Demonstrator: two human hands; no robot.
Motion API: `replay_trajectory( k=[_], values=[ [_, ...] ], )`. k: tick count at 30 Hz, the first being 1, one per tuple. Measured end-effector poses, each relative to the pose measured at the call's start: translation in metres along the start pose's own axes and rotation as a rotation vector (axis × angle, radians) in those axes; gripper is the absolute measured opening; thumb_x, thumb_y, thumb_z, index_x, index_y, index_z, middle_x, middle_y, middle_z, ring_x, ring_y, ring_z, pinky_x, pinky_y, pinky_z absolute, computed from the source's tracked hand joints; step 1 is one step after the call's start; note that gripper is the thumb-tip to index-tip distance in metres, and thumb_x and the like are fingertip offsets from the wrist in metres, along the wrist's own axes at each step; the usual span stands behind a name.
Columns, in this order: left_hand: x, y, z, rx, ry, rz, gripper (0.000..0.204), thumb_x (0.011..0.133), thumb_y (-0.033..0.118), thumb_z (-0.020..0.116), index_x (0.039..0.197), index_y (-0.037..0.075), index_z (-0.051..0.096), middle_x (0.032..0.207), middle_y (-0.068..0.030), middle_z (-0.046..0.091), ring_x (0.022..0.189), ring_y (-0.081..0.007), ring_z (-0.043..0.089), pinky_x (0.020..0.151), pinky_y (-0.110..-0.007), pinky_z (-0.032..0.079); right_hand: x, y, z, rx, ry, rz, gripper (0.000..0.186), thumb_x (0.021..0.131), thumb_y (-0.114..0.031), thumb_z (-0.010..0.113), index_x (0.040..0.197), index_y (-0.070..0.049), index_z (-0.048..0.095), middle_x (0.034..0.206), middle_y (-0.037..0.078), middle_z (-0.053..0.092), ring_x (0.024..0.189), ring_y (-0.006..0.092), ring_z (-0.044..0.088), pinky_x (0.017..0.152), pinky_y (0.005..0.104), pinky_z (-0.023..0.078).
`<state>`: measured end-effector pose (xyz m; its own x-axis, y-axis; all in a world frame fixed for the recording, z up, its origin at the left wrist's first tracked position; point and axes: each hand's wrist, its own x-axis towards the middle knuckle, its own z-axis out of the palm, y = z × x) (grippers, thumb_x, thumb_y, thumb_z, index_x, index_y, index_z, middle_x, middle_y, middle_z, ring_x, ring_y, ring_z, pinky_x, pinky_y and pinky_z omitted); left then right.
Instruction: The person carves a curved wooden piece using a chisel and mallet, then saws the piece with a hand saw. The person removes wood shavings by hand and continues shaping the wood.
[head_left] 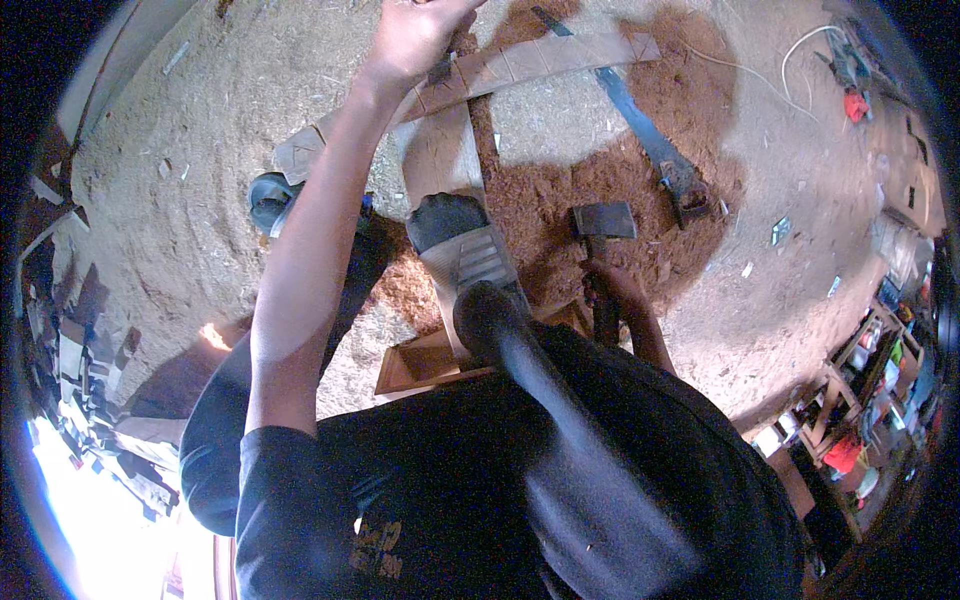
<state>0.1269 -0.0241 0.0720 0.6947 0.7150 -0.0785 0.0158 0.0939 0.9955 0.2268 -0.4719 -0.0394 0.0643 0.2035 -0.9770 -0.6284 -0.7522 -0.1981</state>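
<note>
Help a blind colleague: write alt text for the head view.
A person's right hand grips a dark, block-headed metal tool; their left hand is near a long, pale wooden plank, which crosses over a blue-bladed handsaw on reddish-brown sawdust.

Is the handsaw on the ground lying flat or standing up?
Lying flat: the handsaw shows its blade's broad side, and the wooden board crosses over it.
</note>
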Motion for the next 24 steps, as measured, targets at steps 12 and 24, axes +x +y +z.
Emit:
replay_trajectory(
  k=[12,24],
  values=[
    [-0.008,-0.034,-0.013,0.136,0.059,0.016,0.017,0.088,0.019,0.059,0.074,0.009,0.056,0.062,0.0011,0.051,0.053,-0.0112,0.049,0.046,-0.030,0.038,0.015,0.001,-0.006,-0.081,-0.002,0.035,0.026,0.085,-0.033,0.066,0.084,-0.008,0.058,0.063,0.003,0.054,0.048,0.0166,0.052,0.048,0.0305,0.045],
    [-0.018,-0.057,-0.039,0.552,0.054,0.400,0.016,0.090,0.018,0.050,0.084,0.009,0.061,0.071,-0.0067,0.060,0.065,-0.0178,0.060,0.059,-0.033,0.048,0.003,-0.009,0.008,-0.109,0.063,0.052,0.026,0.085,-0.033,0.065,0.075,-0.011,0.054,0.061,0.002,0.053,0.048,0.0156,0.050,0.049,0.0318,0.044]
  ],
)
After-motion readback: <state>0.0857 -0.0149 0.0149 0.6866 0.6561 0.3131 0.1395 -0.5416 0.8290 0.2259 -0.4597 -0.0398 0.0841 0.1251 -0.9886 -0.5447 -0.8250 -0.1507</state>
